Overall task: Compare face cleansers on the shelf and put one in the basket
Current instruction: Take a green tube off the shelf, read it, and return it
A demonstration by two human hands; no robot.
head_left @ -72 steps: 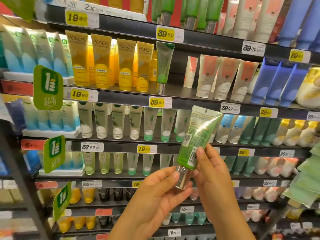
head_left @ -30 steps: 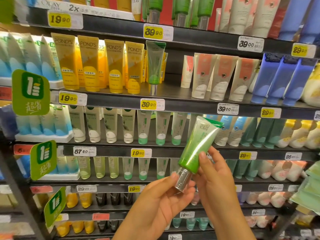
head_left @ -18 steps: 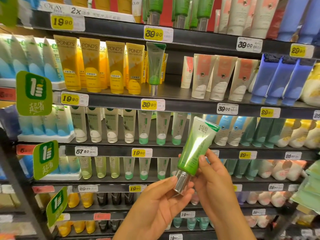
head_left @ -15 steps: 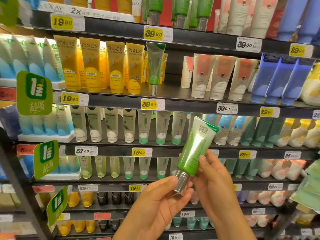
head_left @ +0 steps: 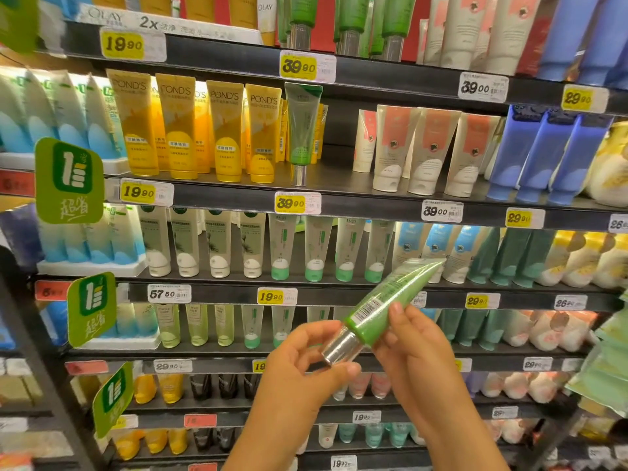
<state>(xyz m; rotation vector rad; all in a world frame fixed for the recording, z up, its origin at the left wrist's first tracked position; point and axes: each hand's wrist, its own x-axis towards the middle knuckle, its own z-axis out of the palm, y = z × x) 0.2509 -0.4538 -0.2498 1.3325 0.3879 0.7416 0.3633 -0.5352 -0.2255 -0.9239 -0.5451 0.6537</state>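
Note:
I hold a green cleanser tube (head_left: 390, 297) with a silver cap in front of the shelves, tilted so its crimped end points up to the right and its barcode faces me. My right hand (head_left: 418, 348) grips the lower body of the tube. My left hand (head_left: 306, 358) pinches the silver cap between thumb and fingers. A matching green tube (head_left: 302, 130) stands alone on the shelf beside the yellow Pond's tubes (head_left: 200, 130). No basket is in view.
Black shelves (head_left: 356, 195) run across the whole view, packed with upright tubes: white and coral ones (head_left: 421, 147), blue ones (head_left: 547, 154), white ones with green caps (head_left: 312, 249). Green promotion tags (head_left: 68, 180) stick out at the left.
The tube has tipped further over to the right and turned, so the barcode side now faces me. Both hands have kept their hold.

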